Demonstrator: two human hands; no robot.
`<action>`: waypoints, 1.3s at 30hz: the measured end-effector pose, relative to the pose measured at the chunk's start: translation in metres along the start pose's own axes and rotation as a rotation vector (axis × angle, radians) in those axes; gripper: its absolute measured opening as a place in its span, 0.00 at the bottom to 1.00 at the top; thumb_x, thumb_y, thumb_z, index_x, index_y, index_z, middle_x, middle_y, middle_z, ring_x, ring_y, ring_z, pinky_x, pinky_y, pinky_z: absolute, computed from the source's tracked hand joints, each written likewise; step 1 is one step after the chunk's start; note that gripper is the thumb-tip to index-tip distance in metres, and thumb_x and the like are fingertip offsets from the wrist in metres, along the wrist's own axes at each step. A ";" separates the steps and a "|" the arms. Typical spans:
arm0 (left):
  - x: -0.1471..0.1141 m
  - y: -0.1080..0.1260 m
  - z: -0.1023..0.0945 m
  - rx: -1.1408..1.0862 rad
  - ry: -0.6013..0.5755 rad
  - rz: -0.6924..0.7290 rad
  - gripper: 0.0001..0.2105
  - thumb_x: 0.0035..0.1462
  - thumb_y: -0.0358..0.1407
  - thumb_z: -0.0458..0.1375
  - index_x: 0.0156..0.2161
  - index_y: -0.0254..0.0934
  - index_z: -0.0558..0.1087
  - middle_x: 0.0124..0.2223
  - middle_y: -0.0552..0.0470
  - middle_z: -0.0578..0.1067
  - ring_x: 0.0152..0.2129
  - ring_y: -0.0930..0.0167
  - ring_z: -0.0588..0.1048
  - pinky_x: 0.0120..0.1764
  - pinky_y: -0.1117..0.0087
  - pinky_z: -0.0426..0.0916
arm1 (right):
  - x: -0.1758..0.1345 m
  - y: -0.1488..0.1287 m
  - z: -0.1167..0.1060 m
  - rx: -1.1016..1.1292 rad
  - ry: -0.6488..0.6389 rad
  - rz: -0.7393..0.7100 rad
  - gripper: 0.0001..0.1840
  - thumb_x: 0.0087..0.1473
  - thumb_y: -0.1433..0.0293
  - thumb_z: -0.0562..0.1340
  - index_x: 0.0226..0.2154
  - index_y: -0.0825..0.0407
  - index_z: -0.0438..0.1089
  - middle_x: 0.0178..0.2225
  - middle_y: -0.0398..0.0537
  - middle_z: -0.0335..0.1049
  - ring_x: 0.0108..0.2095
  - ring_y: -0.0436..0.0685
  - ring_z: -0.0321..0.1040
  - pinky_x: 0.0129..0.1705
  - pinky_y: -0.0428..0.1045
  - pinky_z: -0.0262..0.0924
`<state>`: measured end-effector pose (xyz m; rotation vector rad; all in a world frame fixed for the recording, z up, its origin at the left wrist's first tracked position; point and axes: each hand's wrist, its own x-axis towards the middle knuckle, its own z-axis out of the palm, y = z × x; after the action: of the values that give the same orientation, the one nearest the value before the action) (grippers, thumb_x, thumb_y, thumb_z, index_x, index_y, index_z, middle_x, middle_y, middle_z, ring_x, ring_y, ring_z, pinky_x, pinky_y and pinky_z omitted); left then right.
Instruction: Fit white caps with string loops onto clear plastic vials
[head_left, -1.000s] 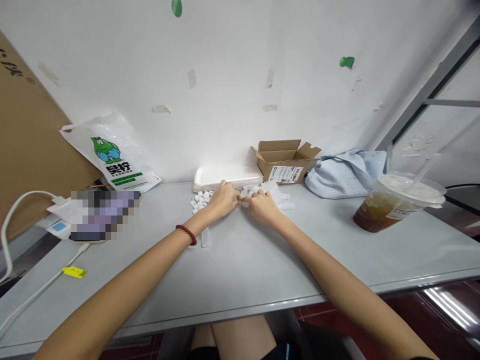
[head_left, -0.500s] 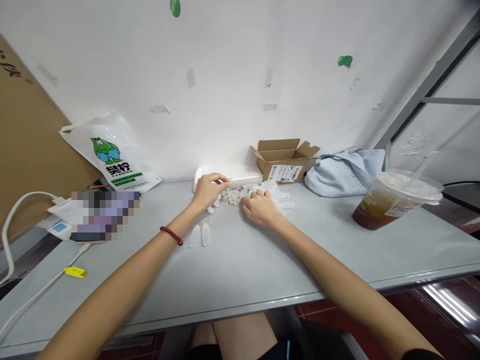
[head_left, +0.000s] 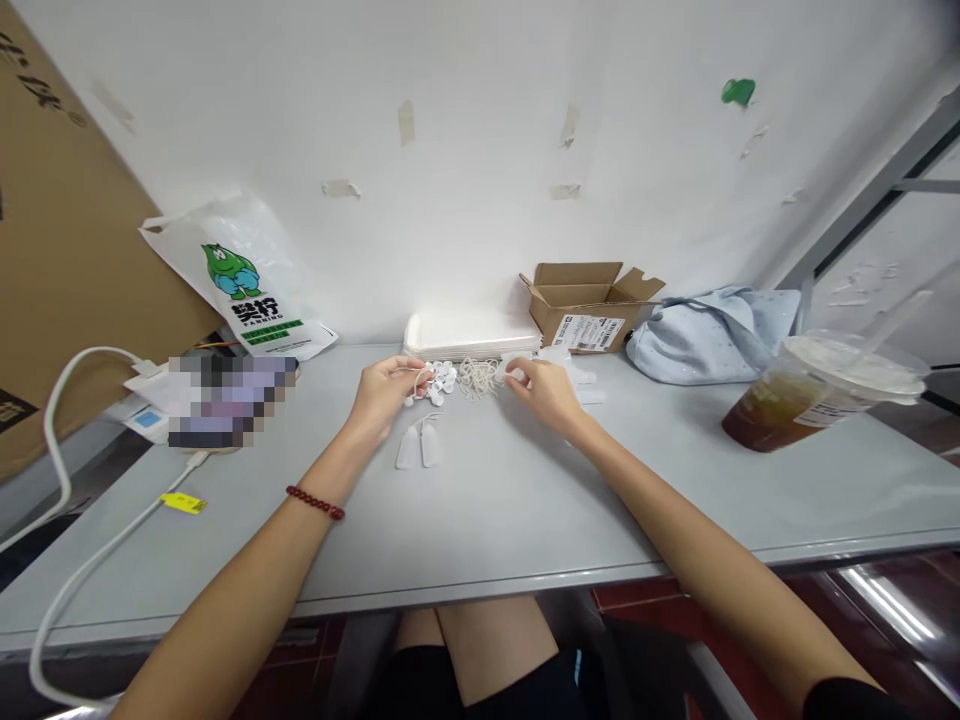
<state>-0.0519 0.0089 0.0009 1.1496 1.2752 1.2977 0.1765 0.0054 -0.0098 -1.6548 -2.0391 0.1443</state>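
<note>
Tags [head_left: 407,449], two of them, lie side by side on the grey table [head_left: 480,530] at the centre of the frame, white cord showing at their upper ends; they look to be the finished part of the work, though whether each is fully fastened is too small to tell. Plenty appears left: loose cords [head_left: 478,379] sit in a tangle just above centre, white discs [head_left: 444,376] are heaped directly to their left, and more clear tags [head_left: 589,379] are spread to their right, partly behind the right hand [head_left: 551,393]. That hand bends at the wrist over the clear tags, palm down, thumb and forefinger brought together at the edge of a translucent piece; whether they grip it cannot be told. Left of centre, the left hand [head_left: 381,396] is turned with its thumb side up, thumb and fingertips pinching what looks like a single cord beside the discs, the remaining fingers curled. Both forearms reach in from the lower corners, a red bracelet [head_left: 316,503] on the left one. Stacked white trays [head_left: 472,334] stand behind the heaps.
</note>
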 end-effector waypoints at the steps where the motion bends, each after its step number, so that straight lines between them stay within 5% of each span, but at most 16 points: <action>1: -0.001 0.000 0.001 -0.037 -0.022 -0.013 0.12 0.36 0.33 0.68 0.30 0.32 0.73 0.25 0.51 0.76 0.24 0.74 0.73 0.30 0.73 0.66 | 0.001 0.002 -0.001 0.093 0.053 -0.001 0.13 0.55 0.66 0.55 0.39 0.52 0.71 0.26 0.46 0.72 0.29 0.54 0.66 0.35 0.48 0.52; 5: -0.007 -0.003 0.006 -0.202 -0.112 -0.032 0.13 0.36 0.33 0.69 0.30 0.32 0.74 0.27 0.50 0.77 0.26 0.74 0.73 0.32 0.73 0.67 | 0.001 0.002 -0.003 0.531 0.188 0.076 0.13 0.53 0.61 0.56 0.34 0.53 0.70 0.19 0.42 0.68 0.23 0.51 0.63 0.28 0.46 0.52; 10: -0.013 -0.004 0.016 -0.249 -0.209 -0.039 0.13 0.38 0.35 0.69 0.32 0.32 0.76 0.30 0.48 0.78 0.27 0.73 0.74 0.34 0.70 0.68 | -0.004 -0.010 -0.002 0.995 -0.008 0.191 0.14 0.45 0.59 0.64 0.32 0.52 0.68 0.22 0.43 0.71 0.27 0.52 0.67 0.32 0.47 0.57; 16: -0.020 -0.003 0.022 -0.216 -0.209 -0.054 0.14 0.39 0.36 0.69 0.33 0.31 0.77 0.31 0.47 0.78 0.27 0.73 0.73 0.36 0.68 0.69 | -0.010 -0.023 0.001 1.248 -0.190 0.295 0.14 0.40 0.62 0.69 0.28 0.53 0.69 0.26 0.46 0.73 0.29 0.51 0.68 0.37 0.48 0.58; 31: -0.022 -0.003 0.023 -0.138 -0.190 -0.001 0.15 0.39 0.41 0.68 0.32 0.33 0.77 0.32 0.50 0.75 0.30 0.73 0.72 0.34 0.70 0.67 | -0.017 -0.026 0.007 1.382 -0.397 0.249 0.13 0.42 0.64 0.69 0.28 0.54 0.69 0.29 0.48 0.75 0.30 0.51 0.68 0.42 0.50 0.59; 39: -0.025 0.000 0.023 -0.013 -0.260 0.014 0.17 0.41 0.45 0.66 0.33 0.34 0.78 0.34 0.47 0.76 0.34 0.68 0.72 0.31 0.70 0.66 | -0.020 -0.029 0.005 1.233 -0.356 0.140 0.13 0.44 0.64 0.67 0.30 0.53 0.66 0.28 0.47 0.74 0.28 0.50 0.66 0.35 0.49 0.57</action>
<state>-0.0265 -0.0140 0.0011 1.2739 1.0675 1.1231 0.1507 -0.0198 -0.0092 -0.9525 -1.4286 1.4789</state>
